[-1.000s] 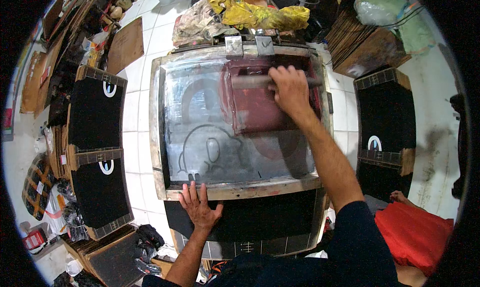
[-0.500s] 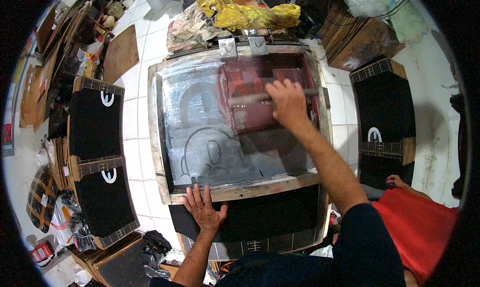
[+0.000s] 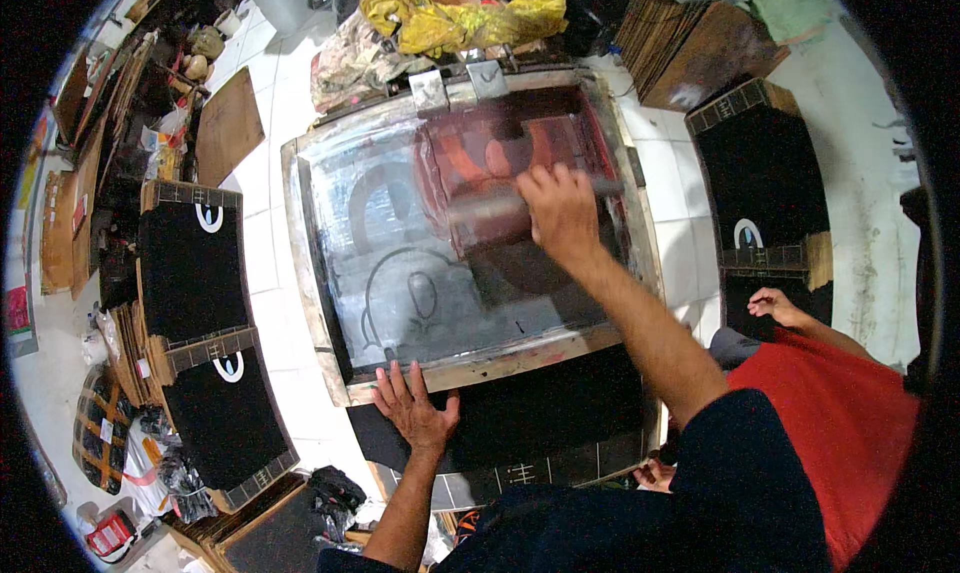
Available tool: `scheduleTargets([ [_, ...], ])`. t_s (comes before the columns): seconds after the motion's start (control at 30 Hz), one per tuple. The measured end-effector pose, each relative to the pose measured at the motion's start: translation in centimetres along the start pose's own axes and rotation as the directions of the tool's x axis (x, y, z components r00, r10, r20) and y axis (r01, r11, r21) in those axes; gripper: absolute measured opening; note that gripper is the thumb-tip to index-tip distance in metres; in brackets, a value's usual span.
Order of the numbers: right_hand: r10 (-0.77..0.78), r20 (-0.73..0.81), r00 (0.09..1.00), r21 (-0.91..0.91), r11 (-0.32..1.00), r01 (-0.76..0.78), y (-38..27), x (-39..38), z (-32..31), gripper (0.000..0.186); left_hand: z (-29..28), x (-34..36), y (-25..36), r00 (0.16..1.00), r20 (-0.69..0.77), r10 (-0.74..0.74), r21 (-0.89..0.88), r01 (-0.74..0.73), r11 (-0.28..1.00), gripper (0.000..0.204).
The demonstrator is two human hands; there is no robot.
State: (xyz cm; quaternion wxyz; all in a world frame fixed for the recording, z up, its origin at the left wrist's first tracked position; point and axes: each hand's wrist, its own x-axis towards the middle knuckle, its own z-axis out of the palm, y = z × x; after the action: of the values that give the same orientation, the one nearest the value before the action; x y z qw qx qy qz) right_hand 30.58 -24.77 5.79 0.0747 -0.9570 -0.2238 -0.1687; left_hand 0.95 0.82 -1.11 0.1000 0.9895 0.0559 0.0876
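My right hand is wrapped round the handle of a squeegee, which is blurred by motion. The squeegee lies across the dark red ink in the upper right part of a screen-printing frame. Orange-red shapes show in the mesh just beyond it. My left hand presses flat on the frame's near wooden edge, fingers spread. Drawn outlines of a rounded figure show on the grey mesh. Beneath the frame, black fabric covers a board with pale ruled marks.
Black fabric boards with white-and-blue prints stand at left and right. A yellow cloth lies behind two metal clamps. A person in a red shirt is close at right, one hand by the board's near edge.
My right hand has drawn the squeegee toward me, baring more orange-red mesh behind it. My left hand stays on the frame. The other person's hand has appeared at the board's edge; the view has shifted.
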Motion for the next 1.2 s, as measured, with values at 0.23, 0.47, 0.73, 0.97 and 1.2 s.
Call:
scheduleTargets([
  [0.23, -0.018, -0.048, 0.999, 0.028, 0.999, 0.019, -0.5, -3.1, -0.5, 0.016, -1.3, 1.4, 0.3, 0.997, -0.063, 0.032, -0.078, -0.037, 0.996, 0.073],
  [0.47, 0.042, 0.031, 0.999, 0.055, 0.998, -0.043, 0.4, -1.2, -2.0, 0.037, -6.4, 5.2, -0.8, 0.988, 0.019, 0.154, -0.284, -0.142, 0.948, 0.041],
  [0.73, -0.087, 0.236, 0.968, 0.16, 0.986, 0.049, 2.8, 0.9, -3.0, 0.043, -7.7, 5.7, 0.0, 0.987, 0.053, 0.152, -0.323, -0.127, 0.938, 0.047],
  [0.97, -0.09, 0.287, 0.954, 0.143, 0.988, 0.05, 5.8, 9.2, 1.2, 0.043, -8.1, 6.0, 0.7, 0.99, 0.075, 0.122, -0.324, -0.091, 0.942, 0.041],
  [1.2, -0.025, 0.036, 0.999, 0.081, 0.996, 0.022, 7.9, 15.0, 4.6, 0.052, -8.8, 5.5, 1.4, 0.993, 0.089, 0.081, -0.292, -0.051, 0.955, 0.04],
])
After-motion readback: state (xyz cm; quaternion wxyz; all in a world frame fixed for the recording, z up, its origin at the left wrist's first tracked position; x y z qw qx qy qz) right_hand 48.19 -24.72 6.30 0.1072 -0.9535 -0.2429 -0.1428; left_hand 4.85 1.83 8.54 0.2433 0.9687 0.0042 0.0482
